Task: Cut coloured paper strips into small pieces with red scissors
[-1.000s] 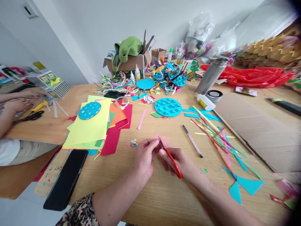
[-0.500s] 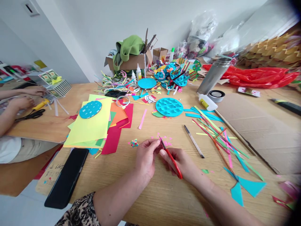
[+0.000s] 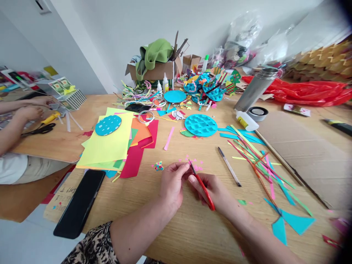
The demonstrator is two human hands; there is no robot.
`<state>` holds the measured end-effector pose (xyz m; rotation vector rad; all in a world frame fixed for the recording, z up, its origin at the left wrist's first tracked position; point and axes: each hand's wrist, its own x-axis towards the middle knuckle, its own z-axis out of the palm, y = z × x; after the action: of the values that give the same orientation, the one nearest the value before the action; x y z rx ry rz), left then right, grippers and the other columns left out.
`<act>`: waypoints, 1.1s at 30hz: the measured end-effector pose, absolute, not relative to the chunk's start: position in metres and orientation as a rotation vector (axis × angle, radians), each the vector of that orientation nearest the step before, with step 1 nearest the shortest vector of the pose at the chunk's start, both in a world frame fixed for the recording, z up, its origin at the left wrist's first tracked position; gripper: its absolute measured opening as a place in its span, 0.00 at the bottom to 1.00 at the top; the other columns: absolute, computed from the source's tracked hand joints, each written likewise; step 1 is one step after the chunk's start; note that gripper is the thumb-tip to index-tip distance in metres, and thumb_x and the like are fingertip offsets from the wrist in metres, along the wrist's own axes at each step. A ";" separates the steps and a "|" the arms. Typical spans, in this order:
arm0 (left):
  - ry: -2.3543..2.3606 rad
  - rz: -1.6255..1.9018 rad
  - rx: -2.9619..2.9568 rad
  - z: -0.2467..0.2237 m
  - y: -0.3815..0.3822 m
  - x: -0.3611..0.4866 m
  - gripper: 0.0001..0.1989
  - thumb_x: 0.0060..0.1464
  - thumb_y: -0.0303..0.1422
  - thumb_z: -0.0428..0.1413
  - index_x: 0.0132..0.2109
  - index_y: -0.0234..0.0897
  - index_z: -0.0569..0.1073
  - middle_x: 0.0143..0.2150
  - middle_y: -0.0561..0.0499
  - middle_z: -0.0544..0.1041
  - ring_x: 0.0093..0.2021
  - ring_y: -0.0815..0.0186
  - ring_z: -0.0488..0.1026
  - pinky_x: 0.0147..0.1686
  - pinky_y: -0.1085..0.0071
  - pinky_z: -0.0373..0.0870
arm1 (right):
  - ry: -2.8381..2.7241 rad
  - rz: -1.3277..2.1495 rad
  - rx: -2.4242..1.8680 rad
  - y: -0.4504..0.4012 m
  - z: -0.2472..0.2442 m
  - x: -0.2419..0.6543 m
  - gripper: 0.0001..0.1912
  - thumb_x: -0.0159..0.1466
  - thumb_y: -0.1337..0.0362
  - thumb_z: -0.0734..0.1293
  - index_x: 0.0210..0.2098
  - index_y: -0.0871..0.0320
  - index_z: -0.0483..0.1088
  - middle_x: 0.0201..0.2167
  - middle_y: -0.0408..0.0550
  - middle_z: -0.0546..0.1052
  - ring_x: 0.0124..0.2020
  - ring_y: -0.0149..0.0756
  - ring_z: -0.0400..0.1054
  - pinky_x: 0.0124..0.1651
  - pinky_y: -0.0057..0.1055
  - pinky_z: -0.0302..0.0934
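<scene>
My right hand point(image 3: 210, 187) is closed round a pair of red-handled scissors point(image 3: 202, 187), whose blades point away from me. Thumb and fingertips of my left hand point(image 3: 173, 183) are pinched together right beside the blades; whatever they hold is too small or hidden to make out. Just beyond the scissor tips, small pink paper bits point(image 3: 198, 165) are scattered on the table. A little heap of multicoloured paper bits point(image 3: 158, 166) lies to the left of my left hand. Farther off is a pink paper strip point(image 3: 168, 138).
A textured blue oval point(image 3: 201, 125), a pen point(image 3: 229, 167) and coloured paper strips point(image 3: 268, 168) lie ahead and right. Left are stacked coloured sheets point(image 3: 110, 146) and a black phone point(image 3: 79, 203). A steel flask point(image 3: 257, 89) stands behind. Another person's hands point(image 3: 33, 112) work at far left.
The whole view has shifted slightly, with most things sitting a little farther right. My hands keep nearly the same pose at the scissors.
</scene>
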<state>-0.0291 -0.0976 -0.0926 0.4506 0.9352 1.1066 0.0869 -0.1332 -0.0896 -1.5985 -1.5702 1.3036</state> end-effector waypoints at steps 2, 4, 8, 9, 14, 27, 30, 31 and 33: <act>0.935 1.106 0.447 -0.092 -0.098 -0.029 0.05 0.39 0.29 0.64 0.24 0.32 0.75 0.24 0.50 0.76 0.28 0.68 0.71 0.33 0.71 0.65 | -1.568 1.308 -1.597 -0.133 -0.089 0.087 0.29 0.60 0.38 0.56 0.20 0.57 0.59 0.13 0.40 0.64 0.14 0.26 0.56 0.17 0.24 0.46; 0.937 1.108 0.444 -0.092 -0.098 -0.029 0.06 0.38 0.29 0.64 0.24 0.33 0.75 0.24 0.50 0.76 0.28 0.68 0.71 0.33 0.70 0.65 | -1.562 1.312 -1.599 -0.134 -0.089 0.086 0.28 0.60 0.39 0.57 0.20 0.57 0.59 0.13 0.40 0.64 0.14 0.27 0.56 0.17 0.24 0.47; 0.942 1.116 0.430 -0.091 -0.099 -0.028 0.06 0.37 0.30 0.64 0.24 0.33 0.74 0.24 0.50 0.76 0.27 0.68 0.71 0.33 0.70 0.65 | -1.550 1.329 -1.606 -0.133 -0.089 0.086 0.28 0.60 0.39 0.57 0.20 0.57 0.59 0.13 0.40 0.64 0.14 0.27 0.56 0.17 0.25 0.47; 0.943 1.117 0.427 -0.091 -0.099 -0.028 0.06 0.37 0.30 0.64 0.24 0.33 0.74 0.24 0.50 0.76 0.27 0.68 0.71 0.34 0.70 0.65 | -1.545 1.337 -1.603 -0.133 -0.089 0.086 0.28 0.60 0.39 0.57 0.20 0.57 0.59 0.13 0.40 0.64 0.14 0.27 0.56 0.17 0.25 0.48; 0.952 1.119 0.421 -0.091 -0.099 -0.028 0.07 0.36 0.30 0.65 0.24 0.33 0.74 0.24 0.50 0.76 0.28 0.67 0.71 0.34 0.69 0.65 | -1.537 1.350 -1.590 -0.133 -0.092 0.086 0.27 0.60 0.40 0.57 0.19 0.57 0.58 0.12 0.40 0.63 0.14 0.26 0.56 0.17 0.24 0.47; 0.955 1.116 0.425 -0.091 -0.098 -0.028 0.07 0.36 0.30 0.65 0.23 0.33 0.74 0.24 0.51 0.76 0.28 0.68 0.70 0.33 0.71 0.63 | -1.525 1.287 -1.633 -0.136 -0.093 0.081 0.28 0.60 0.39 0.57 0.20 0.56 0.58 0.12 0.40 0.63 0.13 0.27 0.55 0.16 0.25 0.45; 0.958 1.117 0.427 -0.092 -0.098 -0.028 0.07 0.36 0.30 0.65 0.23 0.33 0.74 0.24 0.51 0.75 0.27 0.69 0.70 0.33 0.71 0.63 | -1.510 1.294 -1.633 -0.137 -0.092 0.080 0.28 0.60 0.39 0.56 0.20 0.56 0.58 0.12 0.41 0.64 0.13 0.27 0.55 0.16 0.25 0.45; 0.960 1.117 0.427 -0.092 -0.098 -0.028 0.07 0.36 0.30 0.65 0.23 0.33 0.74 0.24 0.51 0.75 0.27 0.69 0.70 0.32 0.71 0.63 | -1.506 1.297 -1.635 -0.137 -0.092 0.080 0.28 0.60 0.39 0.56 0.20 0.56 0.58 0.12 0.41 0.64 0.13 0.27 0.55 0.16 0.25 0.45; 0.960 1.117 0.428 -0.093 -0.098 -0.027 0.07 0.36 0.30 0.65 0.23 0.33 0.74 0.24 0.51 0.75 0.27 0.69 0.70 0.32 0.71 0.63 | -1.500 1.303 -1.638 -0.137 -0.093 0.080 0.28 0.60 0.39 0.57 0.20 0.56 0.57 0.11 0.40 0.63 0.12 0.27 0.55 0.16 0.25 0.45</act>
<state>-0.0272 -0.0983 -0.0926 0.4279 0.9599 1.1174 0.0796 -0.1369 -0.0929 -1.6383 -1.4997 1.3033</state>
